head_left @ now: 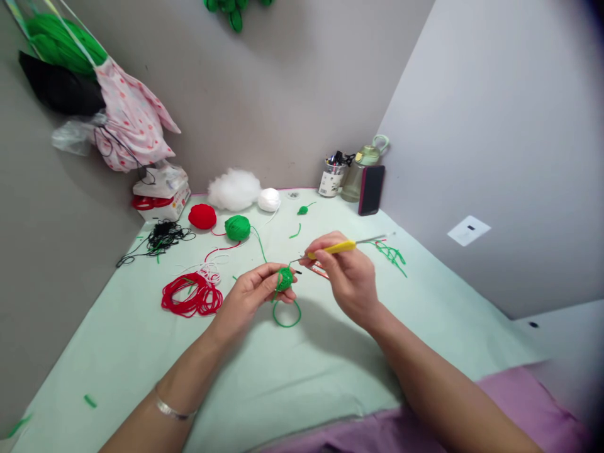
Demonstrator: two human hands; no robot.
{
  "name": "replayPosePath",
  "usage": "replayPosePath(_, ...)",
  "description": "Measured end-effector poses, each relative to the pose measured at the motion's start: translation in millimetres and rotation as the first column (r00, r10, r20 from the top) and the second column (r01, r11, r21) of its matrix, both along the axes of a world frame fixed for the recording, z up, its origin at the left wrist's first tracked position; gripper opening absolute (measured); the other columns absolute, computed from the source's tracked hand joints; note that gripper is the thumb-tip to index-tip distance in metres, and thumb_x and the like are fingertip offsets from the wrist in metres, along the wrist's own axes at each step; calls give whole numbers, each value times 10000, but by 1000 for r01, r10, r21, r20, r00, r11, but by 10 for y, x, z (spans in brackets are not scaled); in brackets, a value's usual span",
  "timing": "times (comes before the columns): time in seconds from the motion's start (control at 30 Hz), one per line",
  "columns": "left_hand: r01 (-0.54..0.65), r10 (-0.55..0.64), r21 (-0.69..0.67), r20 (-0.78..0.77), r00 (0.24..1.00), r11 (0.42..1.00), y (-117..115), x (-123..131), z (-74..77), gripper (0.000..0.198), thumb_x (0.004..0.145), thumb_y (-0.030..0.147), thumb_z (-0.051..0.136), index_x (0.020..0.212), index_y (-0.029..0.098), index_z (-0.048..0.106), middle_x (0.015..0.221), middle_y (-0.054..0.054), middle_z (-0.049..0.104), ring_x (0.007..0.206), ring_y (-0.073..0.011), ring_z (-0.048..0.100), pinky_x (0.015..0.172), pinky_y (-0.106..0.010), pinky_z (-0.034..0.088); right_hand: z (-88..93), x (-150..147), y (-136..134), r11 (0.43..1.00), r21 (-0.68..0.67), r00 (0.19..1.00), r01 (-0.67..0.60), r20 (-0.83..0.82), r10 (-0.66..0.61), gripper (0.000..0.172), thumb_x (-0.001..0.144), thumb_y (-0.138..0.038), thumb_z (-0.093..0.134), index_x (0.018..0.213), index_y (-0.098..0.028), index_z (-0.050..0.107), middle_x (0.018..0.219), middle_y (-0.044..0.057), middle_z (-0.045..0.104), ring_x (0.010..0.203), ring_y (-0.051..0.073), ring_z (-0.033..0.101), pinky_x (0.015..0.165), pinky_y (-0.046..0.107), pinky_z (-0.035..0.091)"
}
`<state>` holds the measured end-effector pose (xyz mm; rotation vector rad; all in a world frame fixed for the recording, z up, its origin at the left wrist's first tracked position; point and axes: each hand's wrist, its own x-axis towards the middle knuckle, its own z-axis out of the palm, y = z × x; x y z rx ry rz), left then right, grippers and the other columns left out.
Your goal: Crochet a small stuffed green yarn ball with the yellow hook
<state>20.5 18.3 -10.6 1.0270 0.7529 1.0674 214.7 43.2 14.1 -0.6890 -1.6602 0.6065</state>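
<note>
My left hand [257, 286] pinches a small round piece of green crochet work [284, 278] between thumb and fingers. A loop of green yarn [287, 326] hangs below it. My right hand [346, 270] is closed round the yellow handle of a crochet hook [333, 249], held like a pen. The metal tip points left and lies at the top edge of the green piece; whether it is inside a stitch I cannot tell. From the green yarn ball [237, 228] a strand runs toward my left hand.
Behind my hands lie a red yarn ball [202, 216], white stuffing [234, 189] and a white yarn ball [269, 199]. Coiled red yarn [191, 296] and tangled black yarn [165, 238] are at left. A pen cup [331, 179], bottle [358, 173] and phone [371, 190] stand at the back right.
</note>
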Motion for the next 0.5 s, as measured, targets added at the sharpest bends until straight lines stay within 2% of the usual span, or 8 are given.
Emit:
replayPosePath(0.07,-1,1,0,2,1000,1000,-7,2,5,243,907,390,764,1033,184,789,1033,-67,780,771,-148,719,788,-279,578,39,21,28,964,-246,986,-103,-155,66,172,1020,-298,610,917,-190,697,903,25,664,731,145,748,701,288,623)
replayPosePath(0.13,0,0,1,6,1000,1000,-11,2,1,237,912,381,760,1047,189,785,1035,-62,779,774,-147,717,797,-281,577,67,50,77,877,-422,947,-229,-304,101,222,975,-383,677,880,-184,702,855,18,680,712,144,741,695,278,622)
replayPosePath(0.27,4,-4,-4,16,1000,1000,-9,2,-26,247,909,390,764,1054,191,775,1013,-60,781,785,-156,723,799,-289,579,65,91,173,649,-628,886,-430,-432,169,291,860,-437,799,836,-161,709,757,22,708,648,121,710,656,228,589)
replayPosePath(0.33,3,-3,-9,19,1000,1000,-7,2,-33,244,912,389,761,1053,190,770,1002,-58,781,785,-156,724,798,-288,578,53,92,193,578,-668,873,-469,-448,191,316,818,-442,835,816,-151,713,733,26,712,620,114,695,629,215,572)
replayPosePath(0.4,1,0,-12,22,1000,1000,-8,3,-31,239,915,383,758,1052,188,768,999,-57,782,781,-153,724,794,-283,576,51,84,188,575,-664,867,-479,-462,187,321,808,-448,841,813,-153,714,733,21,711,610,108,683,626,215,568)
replayPosePath(0.5,0,0,-15,29,1000,1000,-13,6,-16,238,909,380,764,1044,184,770,990,-57,784,766,-148,721,782,-275,574,69,62,156,654,-616,872,-439,-469,144,299,829,-445,828,826,-169,711,758,6,701,638,112,695,659,231,582)
